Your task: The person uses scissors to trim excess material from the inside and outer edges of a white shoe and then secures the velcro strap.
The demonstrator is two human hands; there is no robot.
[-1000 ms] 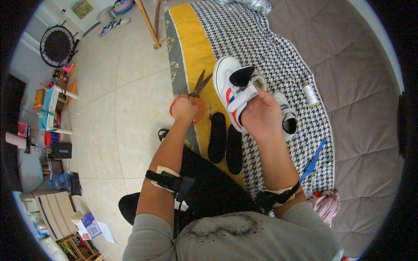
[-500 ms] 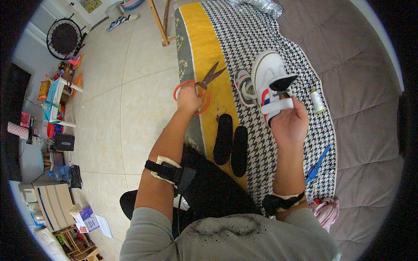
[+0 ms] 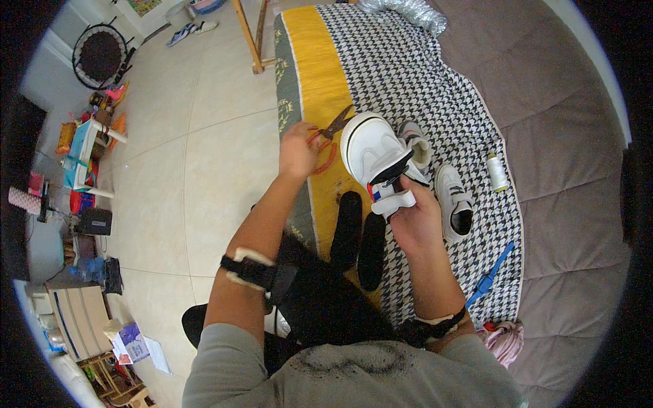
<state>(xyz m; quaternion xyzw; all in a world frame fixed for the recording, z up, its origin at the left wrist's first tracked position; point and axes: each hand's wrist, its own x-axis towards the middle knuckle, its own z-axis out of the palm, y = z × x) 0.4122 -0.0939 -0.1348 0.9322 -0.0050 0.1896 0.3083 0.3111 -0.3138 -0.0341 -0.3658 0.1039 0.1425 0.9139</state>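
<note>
My right hand (image 3: 416, 221) is closed round the heel end of a white shoe (image 3: 369, 144) with a hook-and-loop strap and red and blue trim. It holds the shoe tilted, toe away from me, above the houndstooth cloth. My left hand (image 3: 298, 151) grips the handles of a pair of scissors (image 3: 338, 124). The handles are orange-red, and the dark blades point far right, close to the shoe's toe. Two black insoles, the left one (image 3: 347, 231) and the right one (image 3: 371, 251), lie by my leg. To the right rests another white shoe (image 3: 454, 204). A grey shoe (image 3: 416, 144) is partly hidden.
A spool of white thread (image 3: 497, 173) and a blue strap-like item (image 3: 491, 275) lie on the cloth (image 3: 401, 47). A brown quilted surface (image 3: 564, 190) runs along the right. Wooden legs (image 3: 254, 41) stand at the far edge, and tiled floor (image 3: 163, 197) stretches left.
My right hand has brought the shoe left and toward me, uncovering the second white shoe. My left hand has shifted slightly right, still with the scissors.
</note>
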